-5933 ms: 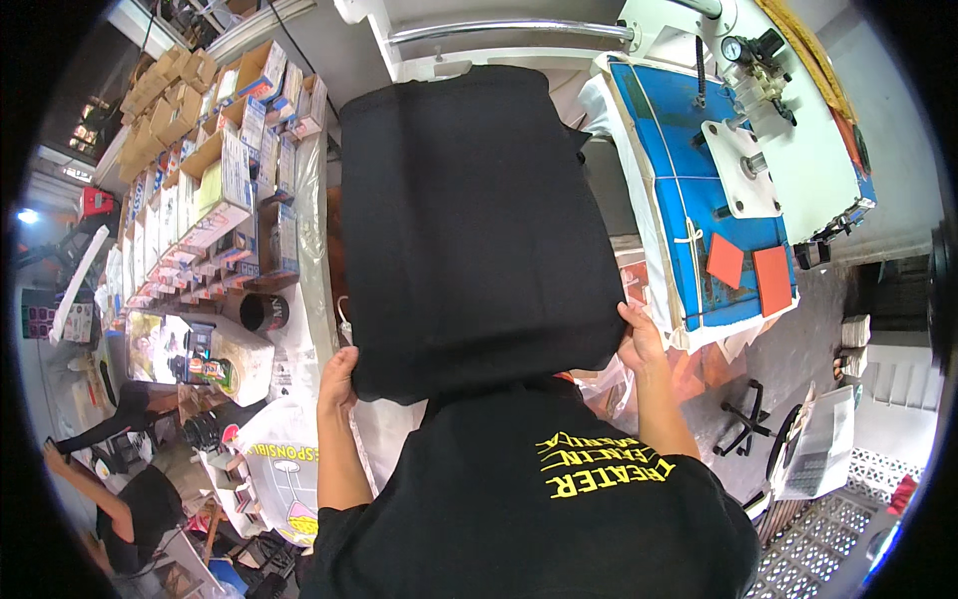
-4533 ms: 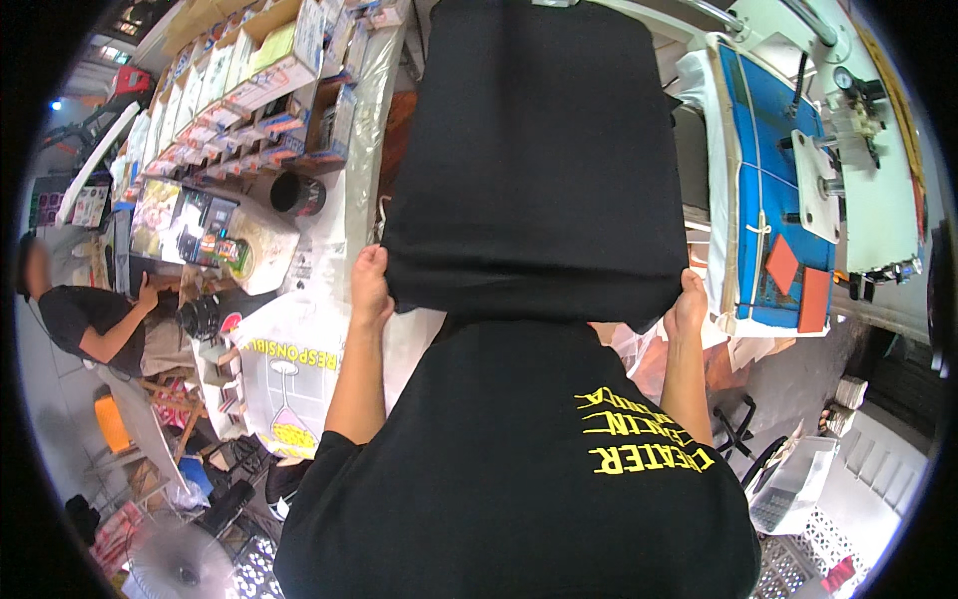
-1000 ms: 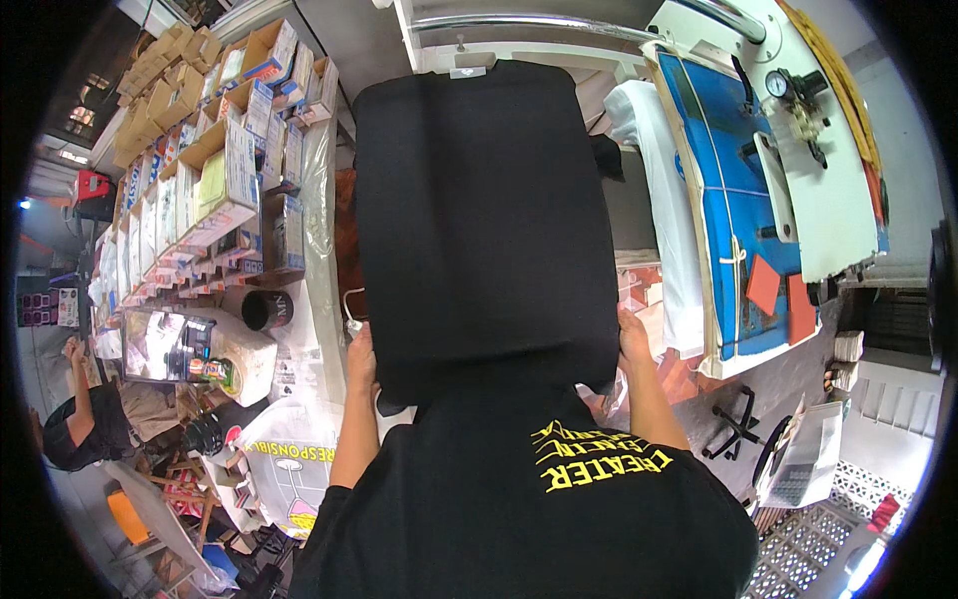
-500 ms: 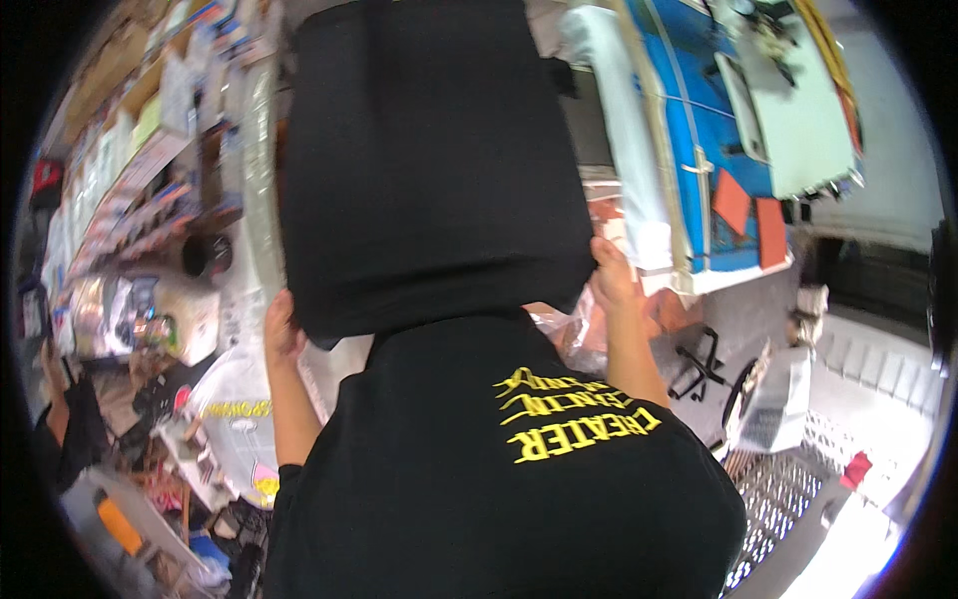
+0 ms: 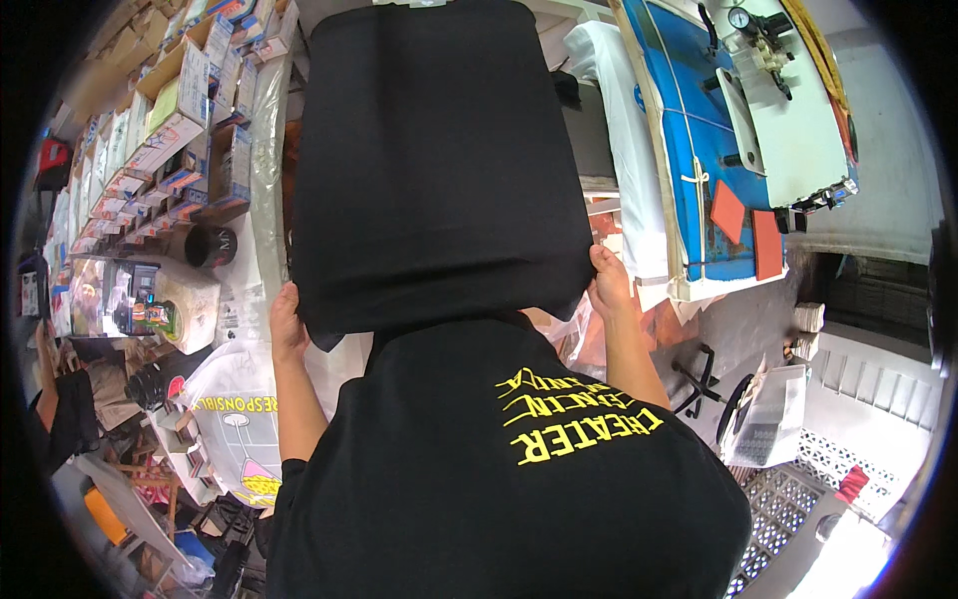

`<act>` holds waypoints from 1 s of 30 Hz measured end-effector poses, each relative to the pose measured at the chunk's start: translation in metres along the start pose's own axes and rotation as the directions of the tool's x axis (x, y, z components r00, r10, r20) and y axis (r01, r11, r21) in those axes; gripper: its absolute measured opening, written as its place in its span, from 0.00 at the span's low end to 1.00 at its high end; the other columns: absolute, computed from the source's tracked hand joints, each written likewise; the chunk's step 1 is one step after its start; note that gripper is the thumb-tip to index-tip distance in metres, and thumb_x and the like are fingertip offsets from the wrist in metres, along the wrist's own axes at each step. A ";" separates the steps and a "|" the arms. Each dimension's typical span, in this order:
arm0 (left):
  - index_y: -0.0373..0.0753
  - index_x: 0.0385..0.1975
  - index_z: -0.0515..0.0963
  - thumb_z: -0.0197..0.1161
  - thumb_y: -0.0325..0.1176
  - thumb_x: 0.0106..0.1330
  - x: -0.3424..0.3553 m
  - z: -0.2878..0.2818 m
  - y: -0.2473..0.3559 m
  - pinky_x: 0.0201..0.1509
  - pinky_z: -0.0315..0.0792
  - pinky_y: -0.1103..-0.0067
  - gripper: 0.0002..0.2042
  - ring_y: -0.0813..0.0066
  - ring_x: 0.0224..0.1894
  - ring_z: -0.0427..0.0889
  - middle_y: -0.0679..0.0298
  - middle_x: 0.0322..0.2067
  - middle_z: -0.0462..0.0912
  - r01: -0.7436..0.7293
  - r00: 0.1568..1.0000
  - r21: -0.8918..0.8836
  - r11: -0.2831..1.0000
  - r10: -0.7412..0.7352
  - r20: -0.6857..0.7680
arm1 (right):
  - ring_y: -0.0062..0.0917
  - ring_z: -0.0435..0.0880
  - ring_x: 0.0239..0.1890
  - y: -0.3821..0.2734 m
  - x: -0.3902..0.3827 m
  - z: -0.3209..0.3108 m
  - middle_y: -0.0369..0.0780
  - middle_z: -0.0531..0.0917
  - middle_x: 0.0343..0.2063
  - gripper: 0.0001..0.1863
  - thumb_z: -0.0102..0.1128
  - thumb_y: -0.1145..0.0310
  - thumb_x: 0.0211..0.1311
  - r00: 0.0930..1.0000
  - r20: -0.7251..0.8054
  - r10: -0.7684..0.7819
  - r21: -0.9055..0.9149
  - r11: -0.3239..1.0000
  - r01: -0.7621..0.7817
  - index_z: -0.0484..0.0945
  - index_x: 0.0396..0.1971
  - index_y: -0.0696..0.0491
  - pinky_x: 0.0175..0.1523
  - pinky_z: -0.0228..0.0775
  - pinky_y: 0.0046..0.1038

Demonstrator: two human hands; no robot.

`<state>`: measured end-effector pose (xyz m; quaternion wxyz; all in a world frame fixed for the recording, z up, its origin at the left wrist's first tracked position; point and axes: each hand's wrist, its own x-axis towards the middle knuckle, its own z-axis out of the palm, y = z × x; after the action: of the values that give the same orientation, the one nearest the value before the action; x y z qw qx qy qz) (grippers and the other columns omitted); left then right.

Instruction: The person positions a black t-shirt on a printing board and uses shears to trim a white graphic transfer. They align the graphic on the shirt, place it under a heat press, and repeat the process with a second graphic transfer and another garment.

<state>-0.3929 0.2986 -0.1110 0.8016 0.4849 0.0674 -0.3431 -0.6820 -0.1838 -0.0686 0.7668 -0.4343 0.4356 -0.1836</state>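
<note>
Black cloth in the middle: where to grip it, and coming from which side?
Probably best to take the black cloth by its two near corners, one hand each, coming from the person's side. It is broad and mostly smooth, but folds at the near end suggest slack to pinch. The left hand and right hand are at those corners.

I'm in what looks like a garment workshop: flat black cloth [image 5: 429,170] before me, a pale machine [image 5: 820,110] with a pressure gauge [image 5: 739,18] beside a blue bed [image 5: 714,150], orange pads [image 5: 726,212] at the bed's near right corner, and cardboard boxes [image 5: 172,118] crowding a table's far end [image 5: 267,140].
</note>
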 end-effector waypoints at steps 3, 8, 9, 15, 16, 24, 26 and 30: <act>0.34 0.49 0.76 0.53 0.42 0.75 0.001 0.011 0.001 0.53 0.77 0.74 0.17 0.70 0.46 0.83 0.60 0.47 0.83 -0.001 0.999 0.008 1.000 0.001 -0.051 | 0.22 0.77 0.42 0.014 0.010 -0.011 0.38 0.82 0.37 0.13 0.49 0.65 0.75 0.991 -0.071 -0.110 -0.368 0.927 0.076 0.78 0.40 0.59 0.51 0.68 0.25; 0.33 0.45 0.77 0.50 0.42 0.77 0.004 0.012 -0.014 0.48 0.76 0.76 0.17 0.73 0.41 0.82 0.61 0.42 0.83 -0.095 0.972 0.232 0.968 0.141 -0.189 | 0.23 0.76 0.41 0.028 0.017 -0.003 0.40 0.82 0.37 0.19 0.49 0.59 0.75 0.973 -0.114 -0.199 -0.538 0.836 0.108 0.79 0.41 0.61 0.50 0.66 0.27; 0.32 0.45 0.77 0.50 0.42 0.77 0.002 0.010 -0.018 0.49 0.76 0.75 0.17 0.72 0.42 0.82 0.60 0.42 0.83 -0.123 0.966 0.251 0.960 0.173 -0.190 | 0.26 0.77 0.41 0.028 0.021 -0.005 0.42 0.82 0.36 0.19 0.49 0.58 0.74 0.974 -0.110 -0.198 -0.553 0.826 0.106 0.79 0.41 0.61 0.52 0.66 0.28; 0.31 0.45 0.79 0.49 0.42 0.75 0.022 0.019 -0.036 0.54 0.71 0.68 0.19 0.56 0.48 0.80 0.52 0.44 0.84 -0.097 0.972 0.746 0.659 0.224 -0.071 | 0.36 0.78 0.57 0.049 0.025 -0.014 0.44 0.79 0.54 0.24 0.43 0.56 0.75 0.957 0.258 0.133 -0.078 0.990 -0.116 0.68 0.61 0.57 0.62 0.73 0.39; 0.34 0.43 0.81 0.56 0.44 0.70 0.031 0.021 -0.048 0.52 0.72 0.67 0.18 0.54 0.46 0.82 0.49 0.40 0.84 -0.097 0.986 0.535 0.839 0.153 -0.061 | 0.36 0.81 0.53 0.047 0.028 -0.016 0.45 0.80 0.53 0.26 0.47 0.55 0.73 0.932 0.255 0.257 -0.053 0.966 -0.252 0.69 0.61 0.59 0.58 0.76 0.38; 0.37 0.34 0.80 0.59 0.28 0.57 -0.058 -0.062 0.073 0.47 0.73 0.58 0.07 0.48 0.45 0.80 0.49 0.37 0.83 0.345 0.812 0.896 -0.279 0.567 -0.136 | 0.17 0.74 0.19 -0.083 0.022 0.008 0.34 0.74 0.17 0.13 0.56 0.62 0.71 0.911 0.271 -0.310 -0.837 0.391 0.382 0.79 0.32 0.57 0.25 0.65 0.24; 0.37 0.33 0.78 0.58 0.25 0.56 -0.085 -0.111 0.082 0.49 0.71 0.60 0.06 0.52 0.46 0.78 0.52 0.37 0.81 0.433 0.676 0.650 -0.625 0.702 0.225 | 0.16 0.72 0.21 -0.146 0.003 0.040 0.32 0.74 0.19 0.13 0.57 0.61 0.71 0.839 0.301 -0.453 -0.883 0.200 0.424 0.81 0.38 0.57 0.28 0.64 0.22; 0.37 0.33 0.77 0.57 0.26 0.57 -0.115 -0.129 0.100 0.50 0.69 0.63 0.06 0.54 0.45 0.76 0.55 0.37 0.78 0.298 0.835 0.831 -0.470 0.550 0.012 | 0.14 0.71 0.25 -0.239 -0.032 0.065 0.34 0.79 0.28 0.10 0.57 0.66 0.71 0.693 0.233 -0.683 -0.850 0.204 0.487 0.82 0.43 0.57 0.32 0.64 0.17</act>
<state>-0.3892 0.4899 -0.0548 -0.0186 0.9915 -0.1270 0.0224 -0.6223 -0.2624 0.1609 0.2592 -0.8682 0.3375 -0.2553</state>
